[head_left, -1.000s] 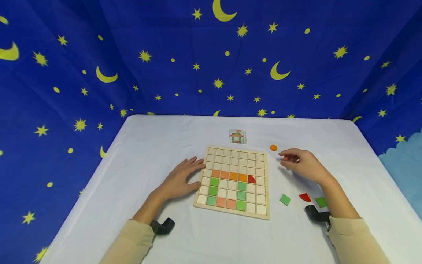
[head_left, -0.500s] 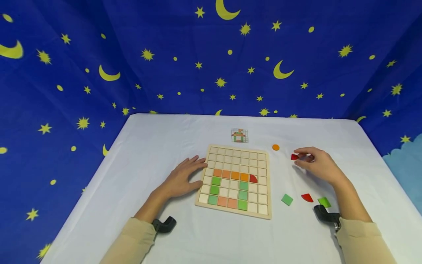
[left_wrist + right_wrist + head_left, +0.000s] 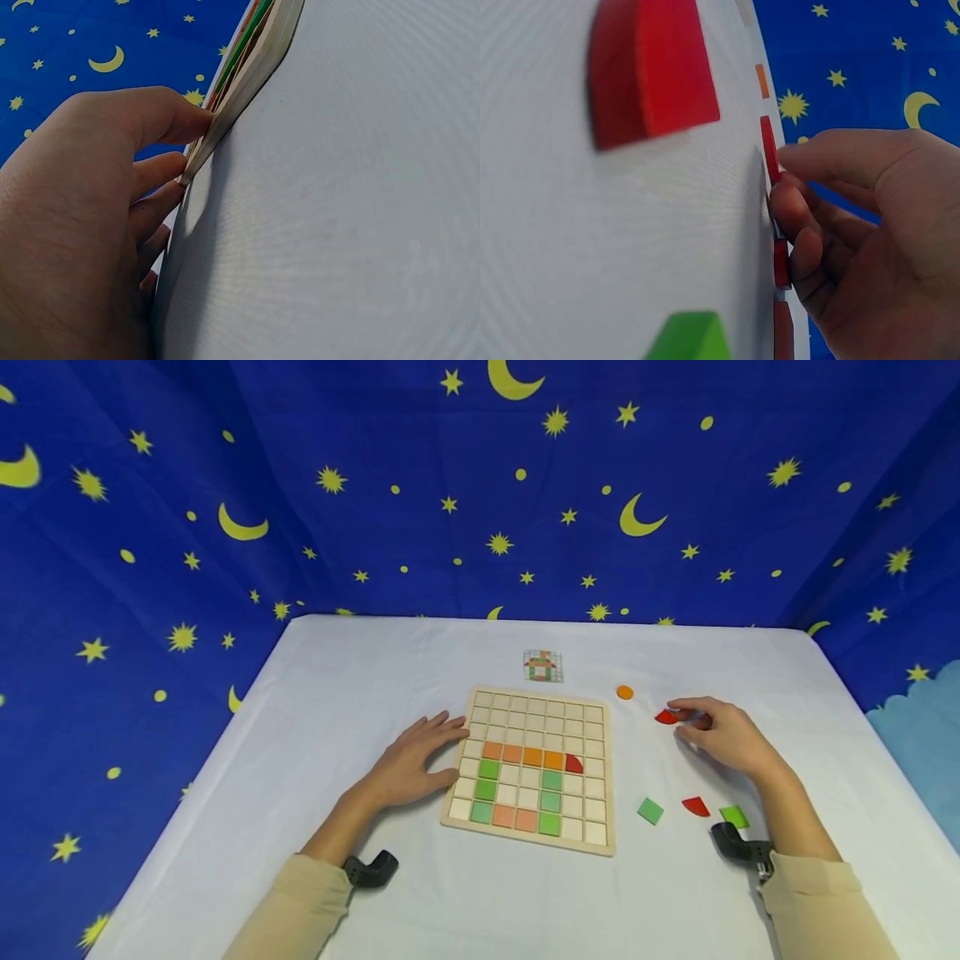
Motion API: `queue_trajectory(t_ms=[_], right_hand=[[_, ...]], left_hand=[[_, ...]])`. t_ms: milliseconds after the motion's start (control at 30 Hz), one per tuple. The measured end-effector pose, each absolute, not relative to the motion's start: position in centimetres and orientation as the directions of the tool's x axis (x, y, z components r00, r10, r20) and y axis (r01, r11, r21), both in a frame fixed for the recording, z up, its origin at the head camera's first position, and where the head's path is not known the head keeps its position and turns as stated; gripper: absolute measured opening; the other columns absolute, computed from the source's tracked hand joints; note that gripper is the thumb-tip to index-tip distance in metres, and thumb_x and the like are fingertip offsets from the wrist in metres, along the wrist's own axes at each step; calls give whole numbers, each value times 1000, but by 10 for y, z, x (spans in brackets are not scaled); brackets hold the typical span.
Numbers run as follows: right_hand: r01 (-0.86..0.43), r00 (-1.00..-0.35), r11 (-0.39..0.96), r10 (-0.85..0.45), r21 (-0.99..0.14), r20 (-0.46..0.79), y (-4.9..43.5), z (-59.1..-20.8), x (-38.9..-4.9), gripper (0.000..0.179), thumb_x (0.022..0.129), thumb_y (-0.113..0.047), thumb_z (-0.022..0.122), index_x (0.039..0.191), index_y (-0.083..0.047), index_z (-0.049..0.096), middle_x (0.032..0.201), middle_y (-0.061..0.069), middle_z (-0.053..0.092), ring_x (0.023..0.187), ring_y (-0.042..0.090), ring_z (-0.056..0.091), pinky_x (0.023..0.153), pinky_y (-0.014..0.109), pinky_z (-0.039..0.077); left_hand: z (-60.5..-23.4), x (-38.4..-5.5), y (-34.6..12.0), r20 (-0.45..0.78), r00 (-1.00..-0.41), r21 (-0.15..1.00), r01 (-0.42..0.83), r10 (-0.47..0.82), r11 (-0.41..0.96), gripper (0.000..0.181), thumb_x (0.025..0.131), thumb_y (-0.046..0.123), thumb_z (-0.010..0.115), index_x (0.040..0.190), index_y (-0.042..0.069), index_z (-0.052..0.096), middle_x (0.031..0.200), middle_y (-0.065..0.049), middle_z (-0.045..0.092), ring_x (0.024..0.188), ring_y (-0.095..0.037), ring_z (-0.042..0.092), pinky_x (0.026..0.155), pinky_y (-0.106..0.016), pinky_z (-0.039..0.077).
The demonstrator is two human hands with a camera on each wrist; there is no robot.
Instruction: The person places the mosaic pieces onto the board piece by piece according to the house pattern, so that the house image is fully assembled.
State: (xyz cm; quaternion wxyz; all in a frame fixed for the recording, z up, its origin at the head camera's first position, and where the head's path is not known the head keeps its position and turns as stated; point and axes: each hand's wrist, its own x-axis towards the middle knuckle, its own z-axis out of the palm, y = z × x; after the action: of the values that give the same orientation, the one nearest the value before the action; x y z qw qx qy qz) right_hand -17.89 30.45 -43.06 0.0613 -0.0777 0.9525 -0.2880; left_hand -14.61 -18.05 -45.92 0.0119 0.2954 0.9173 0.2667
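My left hand (image 3: pixel 408 766) lies with fingers spread along the left edge of a wooden grid board (image 3: pixel 528 850). In the left wrist view, its thumb and fingertips touch the rim of the board (image 3: pixel 251 75). Coloured tiles sit in the board's lower part: orange, green and salmon squares, plus one red quarter-circle tile (image 3: pixel 573 764). Right of the board, my right hand (image 3: pixel 723 735) pinches another red quarter-circle tile (image 3: pixel 665 717) at its fingertips, low over the table. That red tile (image 3: pixel 769 146) shows edge-on by the fingers in the right wrist view.
An orange round tile (image 3: pixel 625 692) lies beyond the board's right corner. A small pattern card (image 3: pixel 542 666) is behind the board. Near the right forearm lie a green square (image 3: pixel 650 811), a red quarter-circle (image 3: pixel 696 807) and a light green square (image 3: pixel 735 817). A starry blue curtain (image 3: pixel 420 543) surrounds the white table.
My right hand has moved right, away from the board, with the red tile. The tile has turned in its fingertips and shows more of its face. My left hand stays at the board's edge.
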Motion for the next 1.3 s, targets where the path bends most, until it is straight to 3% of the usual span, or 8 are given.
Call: queue_trajectory(t_ms=[333,633,767,1067,1300], right_hand=[[-146,-981,806,-194,-573,-22,290,-437,-180,29,90,-15,67,118,-10,67,90,5,63,78,24,52,66,34,46],[-150,-980,824,-195,-546,-26,283,-439,-181,42,86,-18,71,126,-7,63,106,9,56,83,24,47,67,35,42],[-162,-978,821,-209,-547,-25,283,-440,-181,39,86,-17,71,124,-8,64,111,9,55,84,24,46,67,36,41],[-140,-973,806,-219,-575,-70,281,-437,-179,33,85,-17,72,116,-9,67,93,4,58,81,23,49,67,34,43],[-153,-957,797,-266,-584,-112,281,-435,-178,20,84,-12,70,104,-11,70,89,4,58,81,22,50,69,33,45]], left_hand=[[-461,-147,-180,120,-830,496,525,544,691,59,86,35,65,141,19,49,152,6,35,143,-19,19,117,-38,11],[-460,-146,-180,120,-831,496,524,544,692,59,86,34,65,141,18,50,152,5,35,143,-19,20,117,-38,11],[-460,-147,-180,125,-829,499,527,545,688,59,86,34,65,141,18,50,152,5,36,143,-19,20,117,-39,12],[-460,-146,-179,124,-830,488,528,543,696,59,86,34,65,141,18,50,152,6,35,143,-19,20,117,-39,12],[-460,-146,-179,144,-821,486,545,552,683,59,86,33,65,141,17,50,151,3,36,143,-21,21,117,-41,13]])
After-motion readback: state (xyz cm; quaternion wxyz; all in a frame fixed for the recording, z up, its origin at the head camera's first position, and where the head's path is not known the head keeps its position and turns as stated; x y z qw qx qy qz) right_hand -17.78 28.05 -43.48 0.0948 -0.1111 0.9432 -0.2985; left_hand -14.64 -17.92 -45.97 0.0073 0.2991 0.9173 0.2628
